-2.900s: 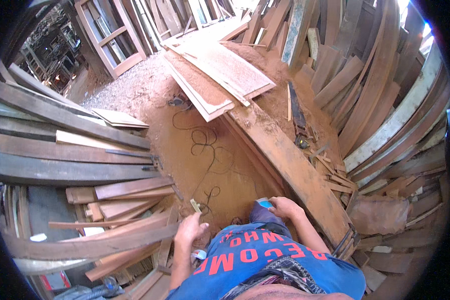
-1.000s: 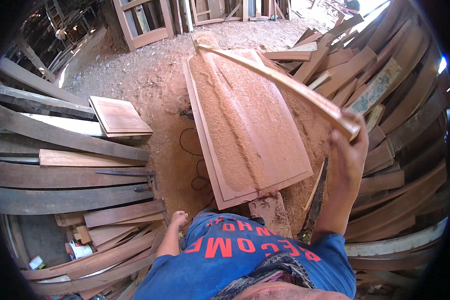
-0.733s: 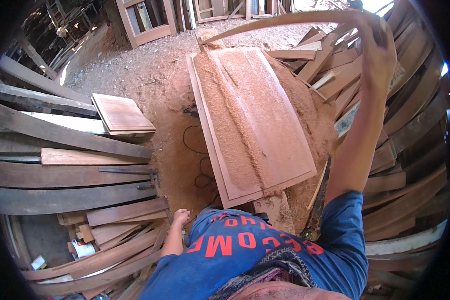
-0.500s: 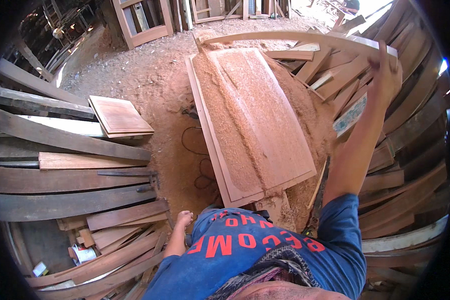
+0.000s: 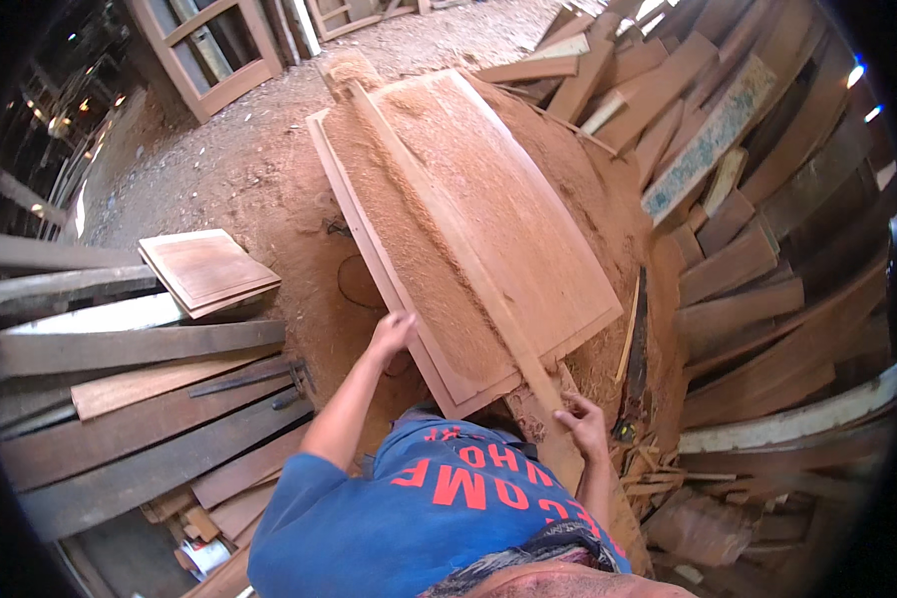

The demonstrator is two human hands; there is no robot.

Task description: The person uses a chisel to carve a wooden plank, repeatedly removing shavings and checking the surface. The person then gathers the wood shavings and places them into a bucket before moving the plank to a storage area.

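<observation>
A long narrow wooden strip (image 5: 458, 244) lies lengthwise over a wide wooden panel (image 5: 538, 229) covered with reddish sawdust. Its near end is gripped by my right hand (image 5: 582, 423), fingers wrapped around the wood just beyond the panel's near edge. The far end reaches the panel's far left corner. Beside the panel's left edge is my left hand (image 5: 393, 333), its fingers curled and slightly blurred, with nothing visible in them. Whether it touches the edge I cannot tell. Sawdust is heaped thickest along the strip's left side.
Stacked planks (image 5: 130, 349) fill the left side, with a small square panel (image 5: 207, 271) on top. Loose boards (image 5: 728, 239) pile up on the right, one with a blue-green patch (image 5: 708, 140). A framed wooden door (image 5: 219, 60) stands at the far left.
The strip, held up across the panel's far end before, now lies lengthwise along it. My right hand has come down and nearer with its end. My left hand has moved forward to the panel's edge.
</observation>
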